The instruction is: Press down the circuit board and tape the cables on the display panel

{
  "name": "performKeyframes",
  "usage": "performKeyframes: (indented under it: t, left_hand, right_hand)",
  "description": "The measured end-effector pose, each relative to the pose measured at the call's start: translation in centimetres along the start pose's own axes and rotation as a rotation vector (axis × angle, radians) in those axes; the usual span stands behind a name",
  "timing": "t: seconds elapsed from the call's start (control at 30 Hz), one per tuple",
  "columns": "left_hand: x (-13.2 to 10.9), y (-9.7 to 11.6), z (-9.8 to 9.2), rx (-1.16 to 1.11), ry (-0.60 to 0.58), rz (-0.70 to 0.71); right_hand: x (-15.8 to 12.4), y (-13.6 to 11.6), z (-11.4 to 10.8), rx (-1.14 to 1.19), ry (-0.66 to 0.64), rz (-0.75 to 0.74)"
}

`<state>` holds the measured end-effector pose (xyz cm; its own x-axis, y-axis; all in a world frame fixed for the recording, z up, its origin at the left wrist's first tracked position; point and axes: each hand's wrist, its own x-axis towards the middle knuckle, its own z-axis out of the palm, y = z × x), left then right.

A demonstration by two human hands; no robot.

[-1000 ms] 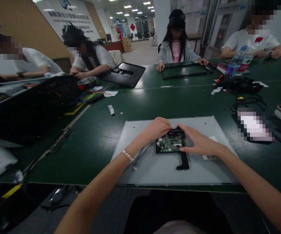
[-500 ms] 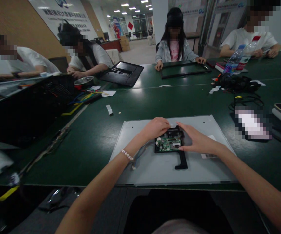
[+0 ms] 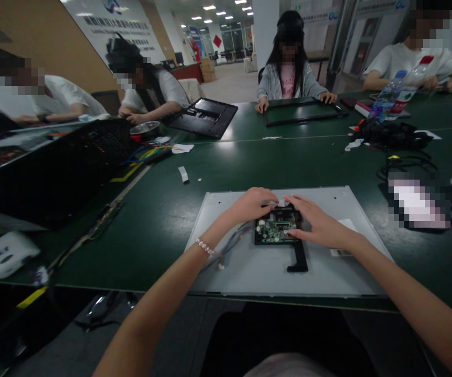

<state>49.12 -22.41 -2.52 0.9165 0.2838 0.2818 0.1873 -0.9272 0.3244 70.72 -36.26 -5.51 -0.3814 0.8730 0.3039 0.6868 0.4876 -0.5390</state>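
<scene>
A pale grey panel (image 3: 241,277) lies flat near the table's front edge. On it sits a black bracket (image 3: 301,256) with a green circuit board (image 3: 275,230) in it. My left hand (image 3: 255,204) is at the bracket's upper left corner, fingers bent together; what its fingertips hold, if anything, is hidden. My right hand (image 3: 314,222) is at the right side of the bracket, thumb near the board and fingers by the top edge, thumb and fingers spread apart. Grey cables (image 3: 232,243) run out beside my left wrist.
Left stands a large black casing (image 3: 53,173), with a white device (image 3: 8,255) in front. A phone (image 3: 416,201), black cables and two bottles (image 3: 386,97) are right. Across the table, a person's hands touch a black frame (image 3: 306,121); a black cover (image 3: 206,116) lies farther left.
The whole view has shifted, so the table's things appear slightly farther right. My hands stay at the bracket; the fingers of my right hand have moved slightly.
</scene>
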Motion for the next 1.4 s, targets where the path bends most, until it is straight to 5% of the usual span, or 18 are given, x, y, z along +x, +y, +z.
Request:
performKeyframes:
  t: [0.17,0.37,0.57,0.93,1.4]
  left_hand:
    - [-4.0,-2.4,-3.0,-0.042,0.136,-0.221]
    - [-11.3,-9.6,-8.0,0.325,0.346,-0.743]
    - [-16.0,-14.3,-9.9,0.493,0.344,-1.069]
    - [-15.1,-16.2,-10.1,0.486,0.349,-1.182]
    - [-13.8,-14.6,-10.2,0.718,0.090,-1.190]
  right_hand:
    - [-0.4,0.0,-0.4,0.001,0.040,0.007]
    - [-0.6,0.5,0.0,-0.018,0.077,-0.010]
    - [-0.6,0.6,0.3,-0.014,0.098,0.005]
    - [-0.4,0.3,-0.1,-0.014,0.117,0.040]
    - [-0.6,0.6,-0.2,-0.040,0.126,0.035]
